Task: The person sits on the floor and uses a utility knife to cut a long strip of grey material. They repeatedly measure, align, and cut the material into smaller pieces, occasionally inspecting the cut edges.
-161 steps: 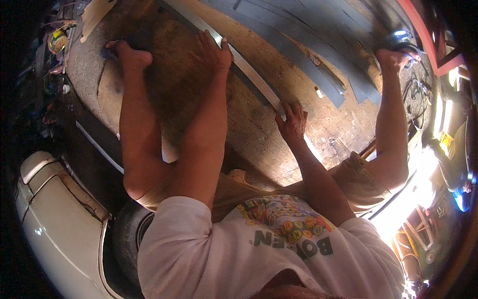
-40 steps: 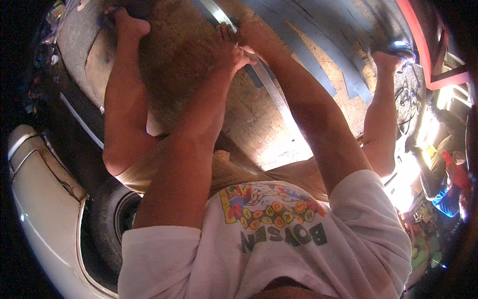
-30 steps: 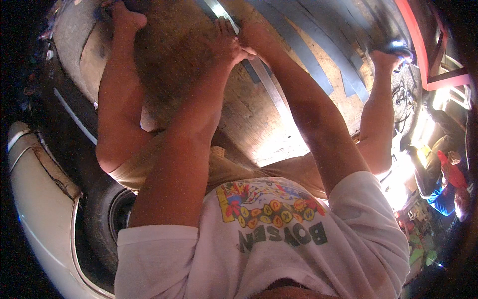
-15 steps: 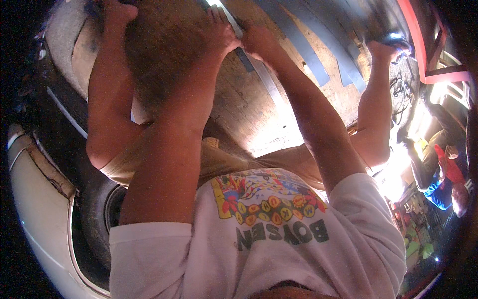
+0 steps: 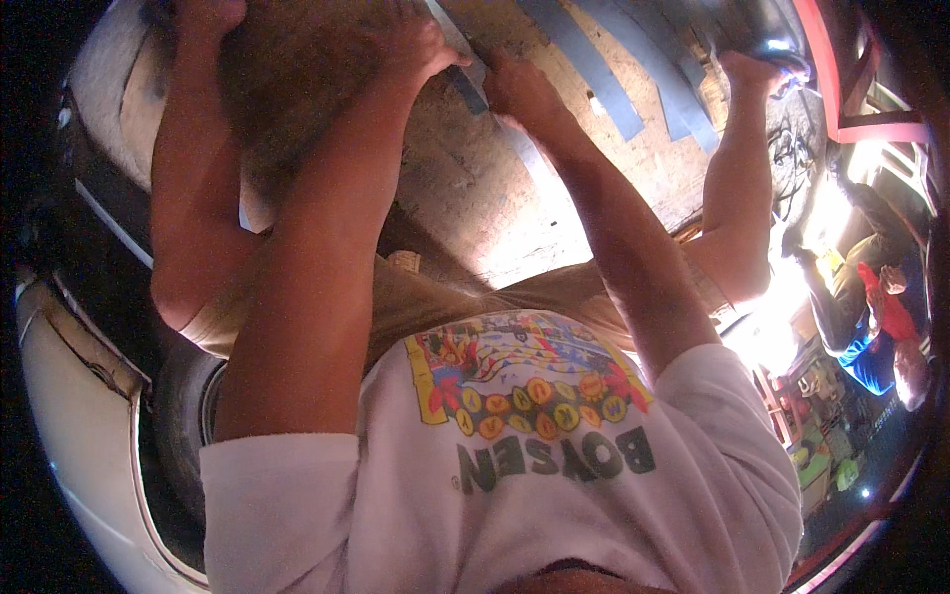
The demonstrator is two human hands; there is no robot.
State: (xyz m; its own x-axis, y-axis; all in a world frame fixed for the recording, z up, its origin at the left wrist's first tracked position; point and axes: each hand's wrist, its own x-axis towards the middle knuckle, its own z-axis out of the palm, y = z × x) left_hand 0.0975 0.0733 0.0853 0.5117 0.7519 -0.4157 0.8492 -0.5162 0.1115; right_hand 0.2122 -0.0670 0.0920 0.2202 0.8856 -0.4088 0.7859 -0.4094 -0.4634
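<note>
At the far edge of the view, my left hand (image 5: 420,45) reaches over a brown wooden board (image 5: 416,139). Its thumb points right toward a long, narrow grey strip (image 5: 529,158), and its other fingers look stretched out, though the tips are dim and partly cut off. My right hand (image 5: 522,91) lies across the strip, fingers curled together. Whatever those fingers grip is hidden beneath them. The strip slants from beyond my hands back toward me, its near end lost in glare. A short dark blue-grey piece (image 5: 465,91) lies between my hands.
Several blue-grey strips (image 5: 604,89) lie on the board to the right. My bare legs flank the work. A pale car body panel (image 5: 84,436) and a tyre (image 5: 178,436) are at left. Cables (image 5: 787,158) and a red frame (image 5: 829,89) stand right; another person (image 5: 881,327) sits beyond.
The view has shifted slightly. My left hand has moved left, away from my right hand, widening the gap between them. My right hand now covers more of the strip.
</note>
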